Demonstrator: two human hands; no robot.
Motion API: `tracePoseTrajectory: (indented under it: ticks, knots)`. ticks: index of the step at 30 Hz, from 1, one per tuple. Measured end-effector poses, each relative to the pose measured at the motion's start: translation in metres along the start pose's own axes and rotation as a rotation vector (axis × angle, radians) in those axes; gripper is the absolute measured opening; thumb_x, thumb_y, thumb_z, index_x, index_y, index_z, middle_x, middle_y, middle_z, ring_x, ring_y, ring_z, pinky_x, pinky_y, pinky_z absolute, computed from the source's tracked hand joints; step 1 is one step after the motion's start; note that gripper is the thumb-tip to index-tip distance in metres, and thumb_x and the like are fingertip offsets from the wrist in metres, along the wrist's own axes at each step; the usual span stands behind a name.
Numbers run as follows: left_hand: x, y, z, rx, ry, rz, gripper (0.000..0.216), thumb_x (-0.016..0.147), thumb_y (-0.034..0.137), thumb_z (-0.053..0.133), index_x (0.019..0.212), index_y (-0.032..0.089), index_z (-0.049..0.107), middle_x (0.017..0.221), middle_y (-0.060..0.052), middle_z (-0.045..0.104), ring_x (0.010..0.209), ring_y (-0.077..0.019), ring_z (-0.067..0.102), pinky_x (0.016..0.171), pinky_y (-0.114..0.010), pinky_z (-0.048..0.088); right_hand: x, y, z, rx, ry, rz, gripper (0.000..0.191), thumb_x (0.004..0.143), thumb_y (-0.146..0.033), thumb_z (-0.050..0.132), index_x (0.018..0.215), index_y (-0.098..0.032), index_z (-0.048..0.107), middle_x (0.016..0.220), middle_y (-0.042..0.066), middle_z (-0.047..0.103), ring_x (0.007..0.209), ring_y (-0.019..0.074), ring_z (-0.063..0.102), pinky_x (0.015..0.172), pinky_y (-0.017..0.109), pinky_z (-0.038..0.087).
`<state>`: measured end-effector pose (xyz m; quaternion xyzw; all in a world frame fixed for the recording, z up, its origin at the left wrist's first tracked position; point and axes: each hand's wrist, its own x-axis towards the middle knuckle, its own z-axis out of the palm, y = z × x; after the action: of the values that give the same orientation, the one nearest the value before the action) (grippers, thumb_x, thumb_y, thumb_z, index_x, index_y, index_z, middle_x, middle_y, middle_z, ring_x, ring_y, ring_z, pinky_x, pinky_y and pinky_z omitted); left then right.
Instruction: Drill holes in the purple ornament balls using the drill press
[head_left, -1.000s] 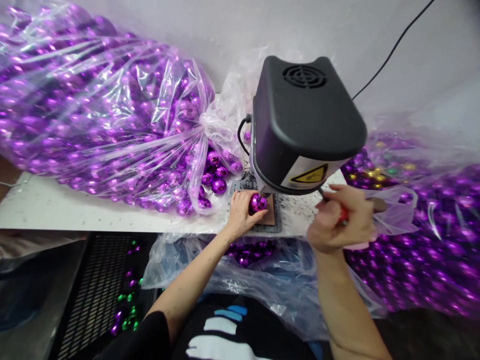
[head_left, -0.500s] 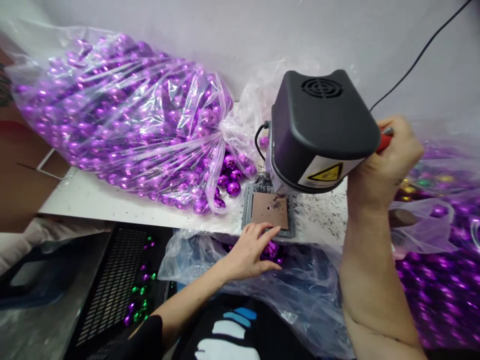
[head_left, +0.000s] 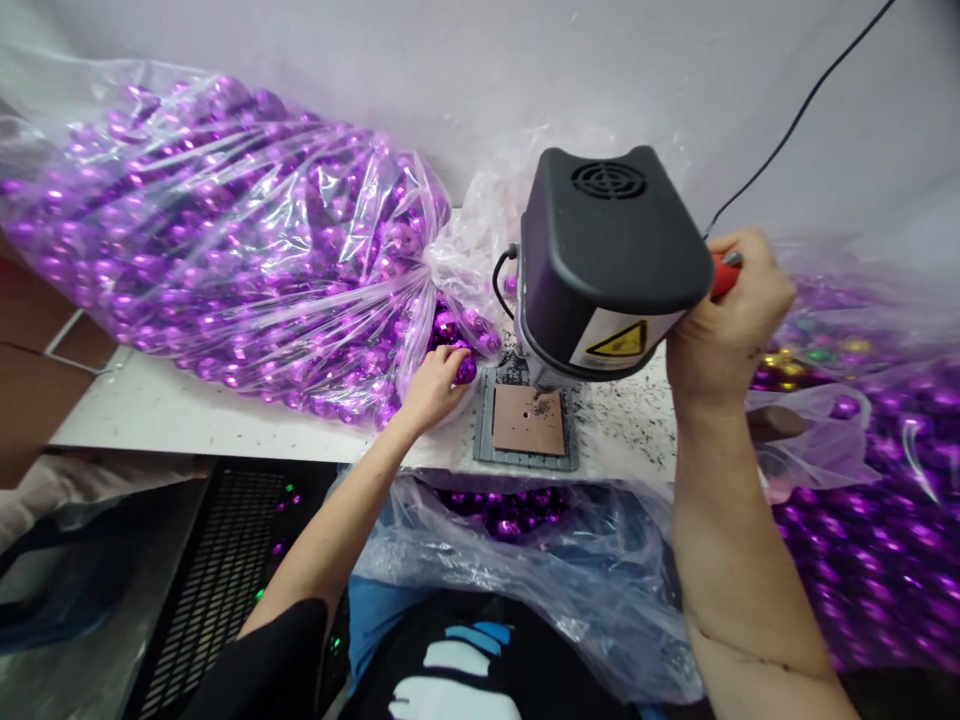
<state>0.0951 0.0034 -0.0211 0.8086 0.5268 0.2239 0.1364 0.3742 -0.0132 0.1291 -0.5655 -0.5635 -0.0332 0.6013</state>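
Note:
My left hand (head_left: 436, 388) reaches to the mouth of a clear bag, its fingers curled round a shiny purple mirrored ball (head_left: 466, 371). Other purple balls (head_left: 445, 323) lie just behind it. My right hand (head_left: 739, 300) is wrapped round the red handle (head_left: 724, 275) of a black press-like machine (head_left: 615, 230) with a yellow warning label. Below the machine's head, a square brown plate (head_left: 517, 428) with a small hole rests on a grey base (head_left: 486, 440). Dark shavings are scattered on and around the plate.
A large tied bag (head_left: 247, 240) of purple balls covers the left of the white table (head_left: 202, 405). An open plastic bag (head_left: 600, 570) with purple balls hangs at the front edge. More bagged balls (head_left: 885, 560) sit at right. A black crate (head_left: 217, 570) stands lower left.
My left hand has moved from the front of the plate, left and away from me, to a purple ball and closed on it. My right hand stays on the handle. The view has shifted slightly.

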Motion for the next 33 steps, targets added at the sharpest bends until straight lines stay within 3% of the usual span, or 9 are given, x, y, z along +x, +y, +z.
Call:
tracePoseTrajectory:
  ticks: [2,5,9,13,19,24,29,33]
  knots:
    - [-0.006,0.012,-0.008,-0.330,-0.005,-0.087,0.051,0.089,0.036,0.069,0.136,0.023,0.055,0.123,-0.009,0.062,0.102,-0.0234,0.061,0.087,-0.037,0.053,0.000,0.000,0.000,0.013,-0.004,-0.008,0.031,0.092,-0.042,0.057,0.073,-0.018,0.048,0.060,-0.008,0.038,0.059,0.0052,0.035,0.061,0.024,0.031]
    - [-0.017,0.034,-0.004,-0.787,-0.149,-0.212,0.053,0.087,0.048,0.070,0.133,0.023,0.057,0.117,-0.007,0.067,0.095,-0.0194,0.064,0.076,-0.029,0.053,-0.001,-0.001,0.002,0.029,0.025,-0.017,0.032,0.092,-0.043,0.056,0.074,-0.019,0.048,0.060,-0.008,0.039,0.059,0.0052,0.035,0.060,0.023,0.031]
    - [-0.024,0.051,0.023,-0.988,-0.254,-0.335,0.053,0.083,0.051,0.072,0.126,0.021,0.060,0.112,-0.006,0.069,0.082,-0.0152,0.064,0.064,-0.025,0.050,-0.002,-0.003,0.003,0.041,0.023,-0.003,0.033,0.093,-0.046,0.055,0.076,-0.019,0.048,0.061,-0.008,0.040,0.059,0.0052,0.034,0.059,0.022,0.031]
    - [-0.017,0.054,0.043,-0.930,-0.268,-0.361,0.053,0.087,0.054,0.068,0.127,0.021,0.059,0.099,-0.003,0.069,0.063,-0.0108,0.059,0.057,-0.025,0.047,-0.003,-0.003,0.002,0.050,0.004,0.006,0.036,0.094,-0.048,0.055,0.077,-0.018,0.047,0.061,-0.008,0.038,0.059,0.0049,0.033,0.059,0.022,0.030]
    - [-0.014,0.063,0.045,-0.506,-0.145,-0.093,0.045,0.088,0.044,0.072,0.125,0.021,0.061,0.110,-0.005,0.067,0.096,-0.0206,0.063,0.084,-0.033,0.052,-0.003,-0.003,0.002,0.053,0.003,0.015,0.047,0.094,-0.061,0.050,0.077,-0.018,0.047,0.063,-0.008,0.035,0.059,0.0045,0.031,0.060,0.022,0.031]
    - [-0.018,0.080,0.051,-0.228,-0.034,-0.012,0.036,0.089,0.040,0.070,0.119,0.022,0.063,0.109,-0.007,0.062,0.102,-0.0240,0.060,0.090,-0.036,0.050,-0.003,-0.004,0.003,0.042,0.007,0.023,0.045,0.094,-0.060,0.050,0.078,-0.018,0.048,0.062,-0.008,0.038,0.060,0.0055,0.034,0.061,0.023,0.032]
    - [-0.019,0.088,0.068,-0.211,0.107,-0.038,0.035,0.081,0.033,0.076,0.111,0.020,0.064,0.109,-0.008,0.059,0.107,-0.0267,0.057,0.093,-0.039,0.048,-0.004,-0.005,0.001,0.029,0.006,0.023,0.033,0.094,-0.046,0.055,0.077,-0.020,0.046,0.062,-0.006,0.043,0.060,0.0065,0.035,0.061,0.024,0.032]
    - [-0.020,0.085,0.080,-0.248,0.110,-0.050,0.041,0.077,0.032,0.080,0.112,0.021,0.062,0.114,-0.009,0.061,0.112,-0.0283,0.057,0.099,-0.043,0.046,-0.004,-0.006,0.001,0.033,0.012,0.021,0.029,0.092,-0.042,0.056,0.076,-0.020,0.047,0.063,-0.006,0.045,0.061,0.0068,0.038,0.063,0.024,0.034]
